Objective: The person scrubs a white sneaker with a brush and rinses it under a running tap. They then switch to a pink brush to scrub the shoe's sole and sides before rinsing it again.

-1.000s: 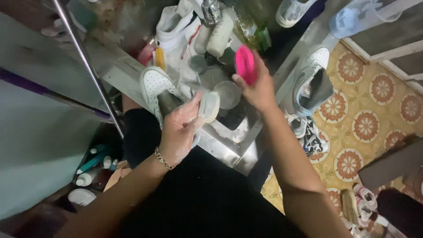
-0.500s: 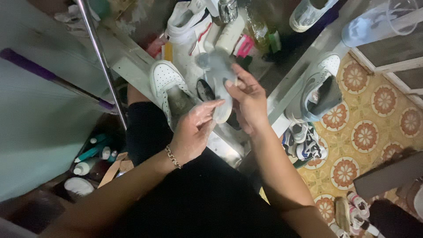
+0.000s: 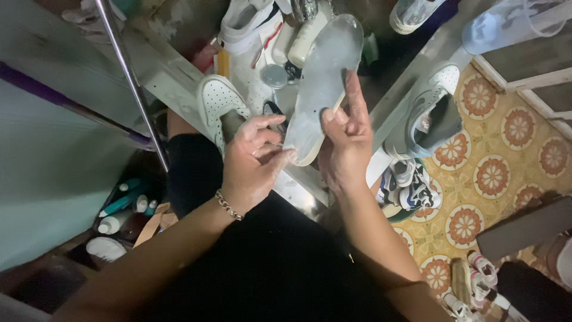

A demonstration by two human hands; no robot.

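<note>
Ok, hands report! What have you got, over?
Left hand pinching the heel end of the pale insole. Right hand gripping its edge. Insole raised over the sink. White shoe just beside, nothing blocking.

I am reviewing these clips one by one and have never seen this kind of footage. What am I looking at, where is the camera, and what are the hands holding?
There is no machine here. A camera worn on a person's head looks down at their own two bare hands. Both hands hold a pale shoe insole above a metal sink: the left hand, with a bracelet at the wrist, pinches its lower end, and the right hand grips its side. Around the sink lie a white sneaker, a grey sneaker and some bottles. To the right is a patterned tile floor.
</note>
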